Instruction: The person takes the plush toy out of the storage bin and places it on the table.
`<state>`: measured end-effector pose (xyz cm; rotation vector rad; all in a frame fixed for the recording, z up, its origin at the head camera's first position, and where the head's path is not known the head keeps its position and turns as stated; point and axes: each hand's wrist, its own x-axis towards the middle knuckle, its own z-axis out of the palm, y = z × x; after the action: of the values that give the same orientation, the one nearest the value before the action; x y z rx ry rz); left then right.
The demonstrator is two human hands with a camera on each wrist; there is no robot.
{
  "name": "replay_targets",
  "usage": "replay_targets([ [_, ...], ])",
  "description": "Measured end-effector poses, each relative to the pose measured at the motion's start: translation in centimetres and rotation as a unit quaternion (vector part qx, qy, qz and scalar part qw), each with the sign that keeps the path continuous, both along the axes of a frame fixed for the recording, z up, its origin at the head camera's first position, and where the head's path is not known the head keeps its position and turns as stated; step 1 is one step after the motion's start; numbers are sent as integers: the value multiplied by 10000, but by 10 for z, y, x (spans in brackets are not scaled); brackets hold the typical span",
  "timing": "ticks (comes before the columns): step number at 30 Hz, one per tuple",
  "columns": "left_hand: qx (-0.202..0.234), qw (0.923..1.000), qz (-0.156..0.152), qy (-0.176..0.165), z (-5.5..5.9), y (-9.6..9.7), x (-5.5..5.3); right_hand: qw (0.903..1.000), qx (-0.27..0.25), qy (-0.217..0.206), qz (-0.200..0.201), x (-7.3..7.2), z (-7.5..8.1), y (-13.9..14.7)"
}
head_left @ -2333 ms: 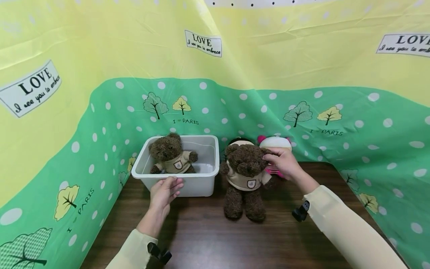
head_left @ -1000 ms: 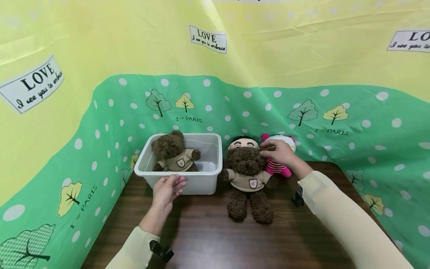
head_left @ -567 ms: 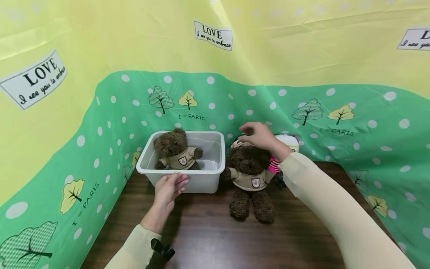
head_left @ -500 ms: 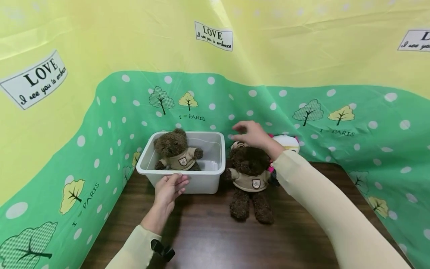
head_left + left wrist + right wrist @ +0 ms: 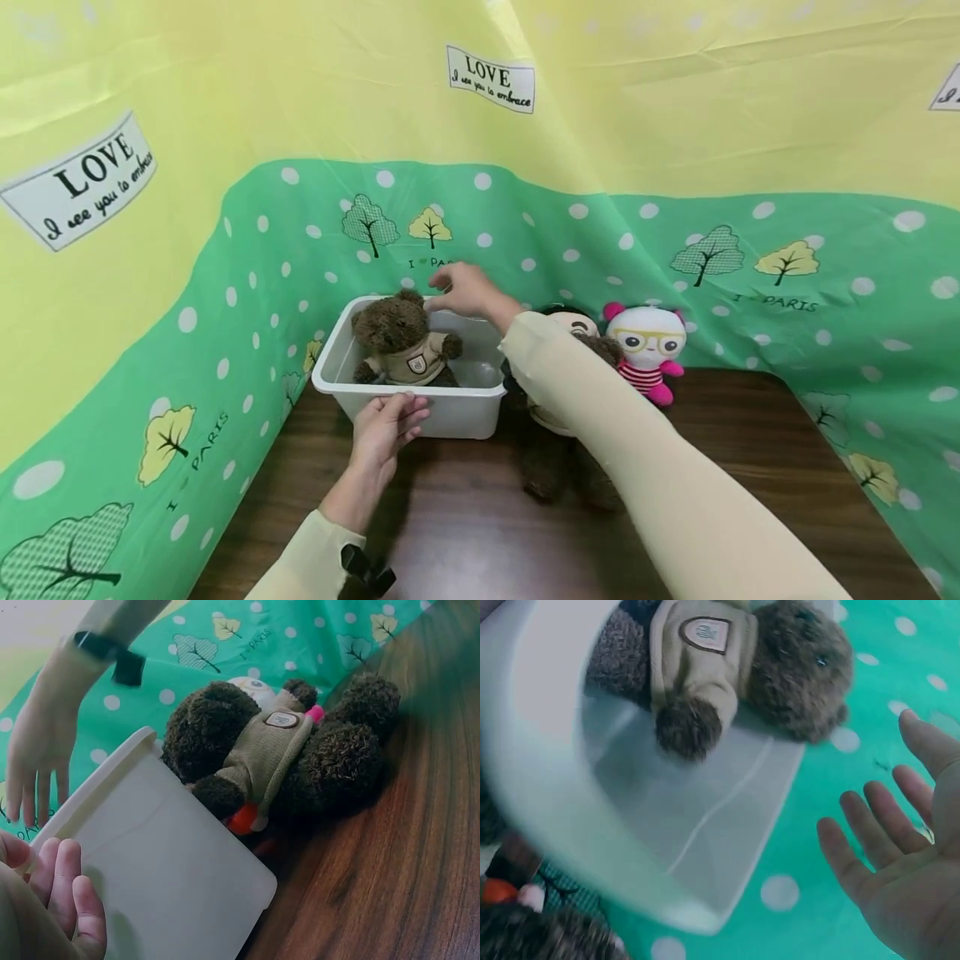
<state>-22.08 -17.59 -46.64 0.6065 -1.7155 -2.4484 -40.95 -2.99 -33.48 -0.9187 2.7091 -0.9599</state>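
A grey-white plastic bin (image 5: 461, 418) stands at the left of the table. My left hand (image 5: 382, 429) pinches its front rim, thumb over the top and fingers outside. Inside sits a brown teddy bear (image 5: 420, 350) in a beige shirt, its head above the back rim. Over the bin's back, just right of that bear's head, my right hand (image 5: 468, 290) hovers with fingers spread and nothing in them; the right wrist view shows its open palm (image 5: 922, 877). A second brown teddy bear (image 5: 262, 754) lies beside the bin, partly hidden by my right sleeve in the head view.
A panda doll (image 5: 651, 340) with yellow glasses and pink stripes leans on the back cloth at right. Beside it a dark-haired doll (image 5: 566, 318) is mostly covered by the bear and sleeve. Printed green and yellow cloth (image 5: 750, 217) encloses the dark wooden table (image 5: 735, 467).
My right hand has let go of the second bear's head and moved left across to above the bin. My left hand stays on the rim.
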Motion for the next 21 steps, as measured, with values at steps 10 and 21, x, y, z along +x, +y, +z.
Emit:
replay_targets([
  [10,-52,10000,-17,70,-2,4,2,9984,439,-225,-282,-9,-21,-45],
  [21,-66,9999,8,101,-2,-1,-5,9936,1118,-131,6,-17,-30,-65],
])
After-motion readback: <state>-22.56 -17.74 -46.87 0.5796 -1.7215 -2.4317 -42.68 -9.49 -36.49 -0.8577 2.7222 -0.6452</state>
